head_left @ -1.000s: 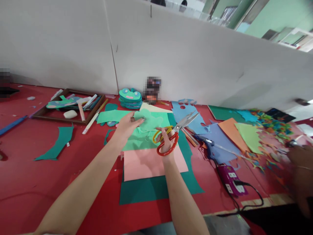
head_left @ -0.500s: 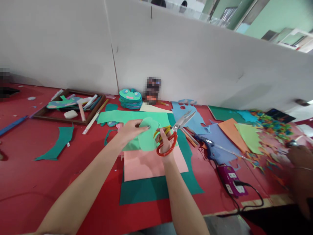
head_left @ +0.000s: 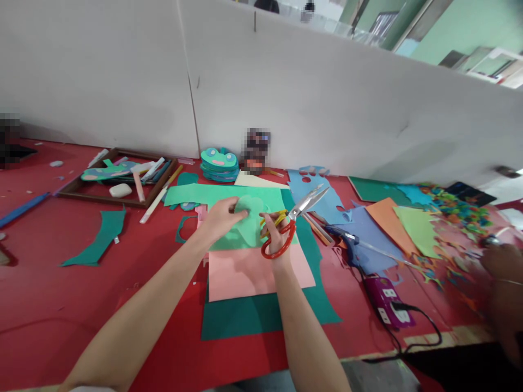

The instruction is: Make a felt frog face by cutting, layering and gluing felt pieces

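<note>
Pinching with the left grip [head_left: 224, 216] the left edge of a pale mint-green, rounded cut-out of thin sheet material [head_left: 251, 220], thumb laid on the face and fingers tucked behind. Closed, with the right grip [head_left: 277, 234], around a pair of metal scissors with red and yellow looped handles [head_left: 302, 206], fingers passed through the loops. Lying between both grips, just right of the left fingertips and just left of the right fingers, so nearer to the left by contact. Longest from far end to near end, as far as the slanted view allows. Facing the cut-out with the handles only; pointing forward and right with the blades, slightly parted, away from the cut-out. Hard to tell of any touch between right fingers and cut-out. Held over a larger mint-green sheet [head_left: 226, 240], itself overlapping a salmon-pink flat sheet [head_left: 241, 277] above a dark teal sheet [head_left: 232, 321], all on a red-topped bench [head_left: 171, 356]. Bordered beyond by a stack of teal face-shaped cut-outs [head_left: 219, 163], at left by a dark brown wooden frame [head_left: 98, 199], at right by a dark blue glue gun [head_left: 349, 245]
</note>
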Available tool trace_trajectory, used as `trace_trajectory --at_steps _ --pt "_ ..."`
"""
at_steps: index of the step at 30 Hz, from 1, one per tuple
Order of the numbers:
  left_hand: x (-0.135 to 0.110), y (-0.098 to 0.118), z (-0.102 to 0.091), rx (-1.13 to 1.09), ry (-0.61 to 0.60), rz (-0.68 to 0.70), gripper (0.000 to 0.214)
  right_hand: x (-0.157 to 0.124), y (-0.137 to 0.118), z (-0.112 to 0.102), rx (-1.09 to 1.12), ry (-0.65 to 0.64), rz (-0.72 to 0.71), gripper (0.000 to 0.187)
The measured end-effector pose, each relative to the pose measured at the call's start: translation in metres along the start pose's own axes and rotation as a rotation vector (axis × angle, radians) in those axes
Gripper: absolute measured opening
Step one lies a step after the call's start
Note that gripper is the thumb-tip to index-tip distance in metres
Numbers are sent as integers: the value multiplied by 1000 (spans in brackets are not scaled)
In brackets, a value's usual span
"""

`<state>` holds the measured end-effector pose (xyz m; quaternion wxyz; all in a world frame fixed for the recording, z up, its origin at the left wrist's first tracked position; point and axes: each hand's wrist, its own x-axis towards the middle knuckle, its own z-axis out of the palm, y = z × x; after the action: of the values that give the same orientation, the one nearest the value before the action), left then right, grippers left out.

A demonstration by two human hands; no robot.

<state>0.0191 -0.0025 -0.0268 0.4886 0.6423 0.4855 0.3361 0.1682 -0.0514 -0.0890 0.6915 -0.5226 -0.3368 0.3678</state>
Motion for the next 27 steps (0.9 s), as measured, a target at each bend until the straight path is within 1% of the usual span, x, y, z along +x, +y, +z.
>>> trace_trajectory --at_steps 2,4,5,6,9,11,13,14,16,17,18,19,20,21,24,27 --pt "3 -2 -4 -119 125 21 23 0 0 0 -2 0 22 32" --pt "6 -3 -8 -128 211 27 27 1 1 -1 7 -3 47 31" --pt "6 -3 -9 -105 232 14 29 1 2 -2 9 -5 53 31" --pt "7 -3 -9 -68 229 -3 29 1 3 -3 1 -10 52 31" --pt "6 -3 -2 46 148 -26 32 2 7 -6 -47 -14 37 28" --pt "7 -6 2 107 113 6 33 4 11 -7 -65 -5 34 28" --pt "12 -15 0 157 82 62 33 8 17 -7 -57 26 51 31" --pt "15 -22 -4 197 106 111 34 11 21 -7 -50 44 70 33" --pt "22 -40 -19 407 268 198 38 16 30 -7 -18 89 128 38" --pt "26 -51 -27 544 341 205 42 18 34 -8 -4 108 141 39" --pt "29 -61 -36 663 410 180 46 20 38 -8 9 122 149 39" --pt "32 -71 -43 758 447 134 48 21 41 -8 20 133 153 39" --pt "34 -80 -49 827 462 91 49 22 43 -9 26 137 152 38" --pt "35 -87 -54 872 448 49 45 22 45 -9 33 139 154 38" --pt "37 -96 -59 901 431 -31 32 22 45 -9 49 137 161 37" --pt "38 -95 -60 868 452 -74 33 21 45 -9 60 144 165 35"
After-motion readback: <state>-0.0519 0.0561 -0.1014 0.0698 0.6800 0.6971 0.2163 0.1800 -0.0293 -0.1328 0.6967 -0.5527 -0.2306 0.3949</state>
